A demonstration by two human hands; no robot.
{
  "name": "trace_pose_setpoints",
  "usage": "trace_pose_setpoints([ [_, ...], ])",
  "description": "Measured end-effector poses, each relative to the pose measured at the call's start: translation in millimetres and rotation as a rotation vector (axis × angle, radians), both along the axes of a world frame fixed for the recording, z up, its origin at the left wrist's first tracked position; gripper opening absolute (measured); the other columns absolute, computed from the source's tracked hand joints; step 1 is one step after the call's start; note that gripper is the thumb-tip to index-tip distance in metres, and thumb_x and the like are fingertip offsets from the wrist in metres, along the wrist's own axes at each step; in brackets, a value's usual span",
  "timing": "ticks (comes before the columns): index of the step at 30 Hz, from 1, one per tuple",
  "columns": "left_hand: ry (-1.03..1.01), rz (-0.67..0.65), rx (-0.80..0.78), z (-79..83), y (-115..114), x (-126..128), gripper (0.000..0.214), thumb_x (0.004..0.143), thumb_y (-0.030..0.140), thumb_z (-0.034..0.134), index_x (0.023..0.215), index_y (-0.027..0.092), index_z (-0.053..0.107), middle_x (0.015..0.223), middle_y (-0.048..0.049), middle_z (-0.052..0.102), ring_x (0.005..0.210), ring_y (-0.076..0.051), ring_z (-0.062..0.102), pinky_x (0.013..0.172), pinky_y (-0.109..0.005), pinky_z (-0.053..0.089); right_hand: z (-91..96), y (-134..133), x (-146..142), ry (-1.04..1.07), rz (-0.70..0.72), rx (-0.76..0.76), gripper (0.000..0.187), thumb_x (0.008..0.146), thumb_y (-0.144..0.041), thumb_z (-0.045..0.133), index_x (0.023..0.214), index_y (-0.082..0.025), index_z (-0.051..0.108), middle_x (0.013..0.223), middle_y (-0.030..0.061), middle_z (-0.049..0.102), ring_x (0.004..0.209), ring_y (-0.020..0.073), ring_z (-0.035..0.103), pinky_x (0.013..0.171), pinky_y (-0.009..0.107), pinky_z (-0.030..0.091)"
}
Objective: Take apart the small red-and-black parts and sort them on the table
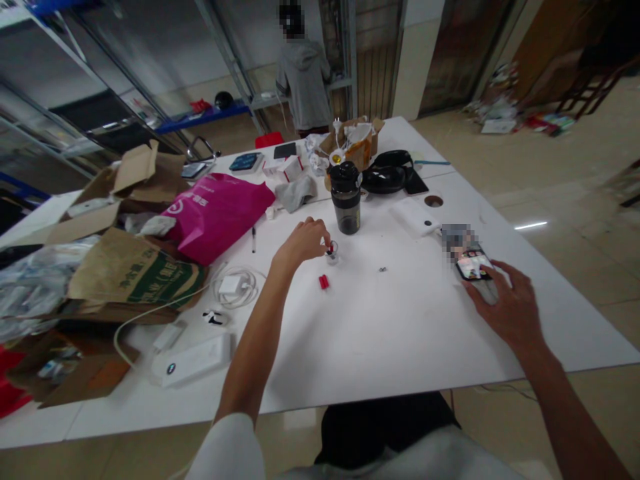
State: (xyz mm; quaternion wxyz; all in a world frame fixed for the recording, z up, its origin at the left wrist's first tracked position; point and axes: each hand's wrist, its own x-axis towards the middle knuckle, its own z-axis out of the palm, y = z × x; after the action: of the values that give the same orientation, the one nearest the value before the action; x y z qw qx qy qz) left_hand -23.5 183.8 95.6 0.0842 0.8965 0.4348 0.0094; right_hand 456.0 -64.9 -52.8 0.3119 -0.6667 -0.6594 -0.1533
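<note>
My left hand (306, 241) reaches over the table with thumb and fingers pinched together. Its fingertips are at a small clear container (333, 259) with something red and dark at its top; the exact thing between them is too small to make out. Just in front of it lie small red pieces (324, 282). On the right, my right hand (511, 308) has its thumb and fingers around the near end of a smartphone (474, 265) with a lit screen. Tiny dark bits (383, 269) rest on the table between the two hands.
A dark drink bottle (346, 207) stands behind my left hand. Leftward are a pink bag (217, 213), a coiled charger cable (235, 287), a white power bank (197, 360) and cardboard boxes (95, 373). A white box (413, 217) lies near the phone. A person (305, 83) stands beyond the table.
</note>
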Motion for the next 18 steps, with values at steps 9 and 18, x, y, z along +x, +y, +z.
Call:
trace_pose_setpoints([
  [9,0.163,0.005,-0.009,22.2,-11,17,0.019,0.101,0.010,0.074,0.103,0.021,0.089,0.130,-0.0143,0.081,0.132,-0.036,0.068,0.110,-0.046,0.052,-4.1,1,-2,-0.012,-0.094,-0.062,0.073,0.109,-0.063,0.075,0.168,-0.020,0.067,0.174,0.0294,0.060,0.159,0.0525,0.060,0.123,0.077,0.057],
  [18,-0.223,0.093,0.076,31.0,-26,-15,0.010,0.104,0.017,0.082,0.095,0.020,0.084,0.117,-0.0140,0.080,0.116,-0.035,0.071,0.108,-0.046,0.050,0.0,1,-7,-0.025,-0.140,-0.143,0.082,0.108,-0.071,0.073,0.173,-0.022,0.063,0.180,0.0309,0.051,0.160,0.0571,0.055,0.118,0.081,0.056],
])
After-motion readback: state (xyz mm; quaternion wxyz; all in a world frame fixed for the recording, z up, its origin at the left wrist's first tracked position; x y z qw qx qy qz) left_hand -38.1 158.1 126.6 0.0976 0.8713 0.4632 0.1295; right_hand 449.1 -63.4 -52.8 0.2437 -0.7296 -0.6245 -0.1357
